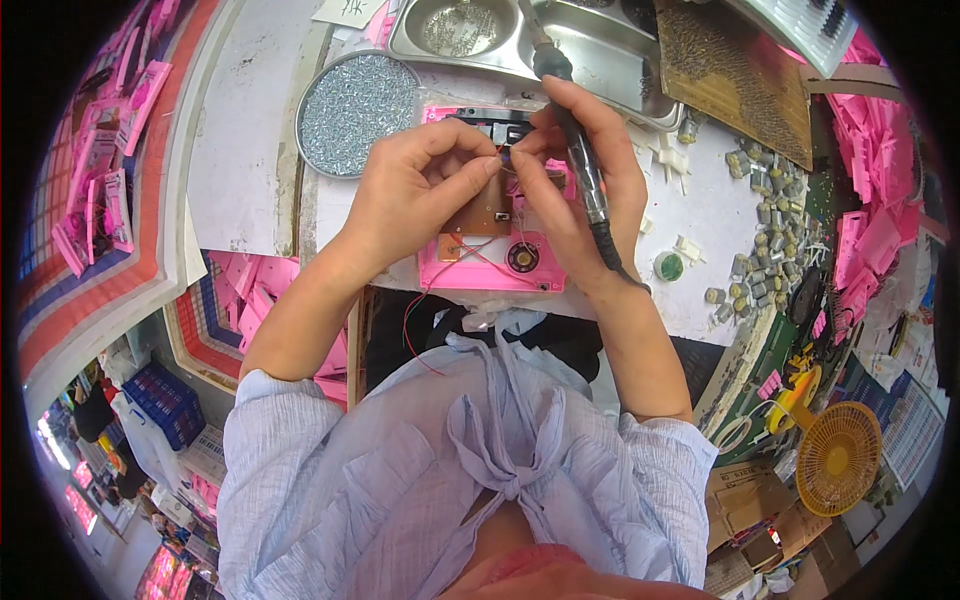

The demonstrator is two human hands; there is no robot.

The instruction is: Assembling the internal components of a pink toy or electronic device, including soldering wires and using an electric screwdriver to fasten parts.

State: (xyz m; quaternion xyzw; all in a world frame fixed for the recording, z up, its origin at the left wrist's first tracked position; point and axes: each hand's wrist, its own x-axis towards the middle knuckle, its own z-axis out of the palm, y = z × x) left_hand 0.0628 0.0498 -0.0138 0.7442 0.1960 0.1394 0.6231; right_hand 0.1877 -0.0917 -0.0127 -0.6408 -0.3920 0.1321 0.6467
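A pink plastic housing (pixel 490 275) lies before me, with a brown circuit board (pixel 478 218) on it. A round black speaker (pixel 522 257) sits in its near right part. Red wires (pixel 478 252) run over the near part, and one hangs past the edge. Above the board's far end, my left hand (pixel 430 185) is closed in a pinch on a thin wire. My right hand (pixel 590 190) is closed around a soldering iron (pixel 582 150) whose tip points away from me. Its thumb and forefinger also meet near the wire; what lies between them is partly hidden.
A round metal dish (pixel 358 115) of small silvery parts stands at left. Steel trays (pixel 600 55) and a brown board with pins (pixel 740 85) are at the back. Small motors (pixel 765 235) and a green-topped round container (pixel 668 265) lie right. Pink housings (pixel 875 225) pile beyond; a yellow fan (pixel 840 455) stands lower right.
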